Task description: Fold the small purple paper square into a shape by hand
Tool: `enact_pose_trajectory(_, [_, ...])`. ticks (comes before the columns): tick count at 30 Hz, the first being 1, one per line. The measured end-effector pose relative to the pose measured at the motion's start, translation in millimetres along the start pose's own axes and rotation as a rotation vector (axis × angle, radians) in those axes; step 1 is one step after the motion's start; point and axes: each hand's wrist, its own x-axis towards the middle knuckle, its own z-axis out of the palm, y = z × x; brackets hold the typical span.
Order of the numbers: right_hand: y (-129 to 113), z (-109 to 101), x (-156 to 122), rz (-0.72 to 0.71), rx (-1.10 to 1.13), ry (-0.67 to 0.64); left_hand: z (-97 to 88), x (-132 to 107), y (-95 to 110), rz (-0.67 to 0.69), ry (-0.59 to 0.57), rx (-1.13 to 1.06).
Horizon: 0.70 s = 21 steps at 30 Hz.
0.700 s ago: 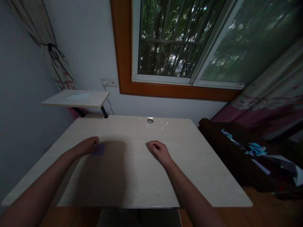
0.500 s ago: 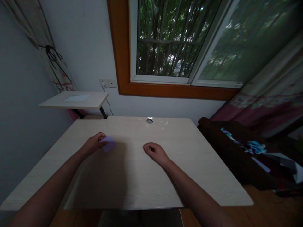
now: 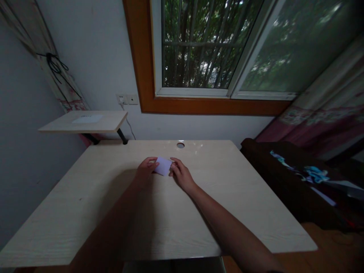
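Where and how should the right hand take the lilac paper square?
The right hand would probably best pinch the lilac paper square by its right edge, from the right: it looks thin and flat, and the left hand holds its left side.

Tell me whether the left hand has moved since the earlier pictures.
Yes: the left hand moved right, closer to the round hole in the desk.
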Motion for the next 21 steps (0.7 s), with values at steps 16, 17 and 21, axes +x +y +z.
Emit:
enact_pose_trajectory(16, [10,-7,7,0.168,0.292,0.129,2.5,3,-28,0.256,-0.141,0.001])
enact_pose_trajectory(17, [10,-8,7,0.172,0.302,0.124,2.0,3,-30,0.274,-0.160,0.037])
enact_pose_trajectory(21, [5,-10,8,0.190,0.324,0.122,1.7,5,-32,0.414,-0.204,0.218])
